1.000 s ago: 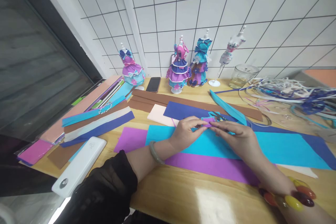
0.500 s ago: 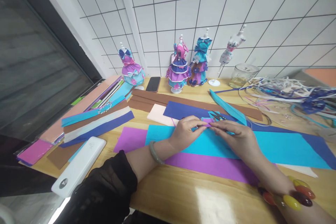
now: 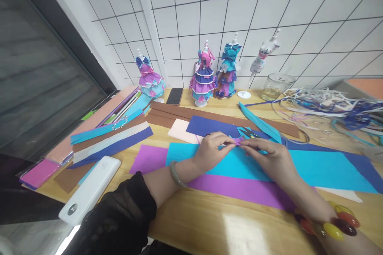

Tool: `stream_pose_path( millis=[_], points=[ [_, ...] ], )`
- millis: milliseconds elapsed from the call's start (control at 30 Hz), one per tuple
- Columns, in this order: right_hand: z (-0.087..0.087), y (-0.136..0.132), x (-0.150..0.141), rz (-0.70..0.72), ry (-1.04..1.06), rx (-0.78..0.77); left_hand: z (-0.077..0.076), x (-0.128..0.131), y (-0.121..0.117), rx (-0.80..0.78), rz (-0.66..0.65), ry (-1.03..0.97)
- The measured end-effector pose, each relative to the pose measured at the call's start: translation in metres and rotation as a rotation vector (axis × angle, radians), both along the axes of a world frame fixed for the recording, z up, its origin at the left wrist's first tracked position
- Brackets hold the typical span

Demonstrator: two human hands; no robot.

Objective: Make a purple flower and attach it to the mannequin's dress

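sm. purple pc. (image 3: 238, 140) looks narrow (ends pinched).

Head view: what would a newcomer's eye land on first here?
Probably the three dressed mannequins standing along the tiled wall, bright with bows and ruffles. Next, the left hand and right hand, pinching a small purple piece between them above the turquoise sheet. The tangle of ribbons at the table's right end also stands out.

I see a craft workspace, shown by coloured sheets (image 3: 323, 169), tangled ribbons (image 3: 326, 99) and dressed miniature mannequins (image 3: 204, 81) on a wooden worktop (image 3: 191, 219).
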State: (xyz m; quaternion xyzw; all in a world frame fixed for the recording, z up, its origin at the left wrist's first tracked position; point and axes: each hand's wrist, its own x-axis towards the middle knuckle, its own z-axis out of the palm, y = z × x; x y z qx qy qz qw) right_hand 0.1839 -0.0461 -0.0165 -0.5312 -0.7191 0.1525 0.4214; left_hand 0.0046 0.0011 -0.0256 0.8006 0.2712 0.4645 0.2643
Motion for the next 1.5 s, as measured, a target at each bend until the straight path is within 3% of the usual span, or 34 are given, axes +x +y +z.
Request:
stream_pose_path(
  millis=[567,900,1167,1500],
  points=[
    [0.0061,-0.0003,-0.0036,-0.061,0.378,-0.275,-0.0017,-0.001,0.0021,-0.069,-0.074,-0.042],
    [0.0071,-0.001,-0.0037,-0.079,0.403,-0.28,-0.0009,-0.0015,0.0021,-0.081,-0.105,-0.078],
    [0.0045,-0.0004,-0.001,-0.09,0.367,-0.185,0.0009,-0.001,0.0005,-0.074,-0.091,-0.124],
    [0.0051,-0.0003,0.0003,-0.102,0.308,-0.164,0.0023,0.0012,-0.0003,-0.181,-0.034,-0.194]
  ],
)
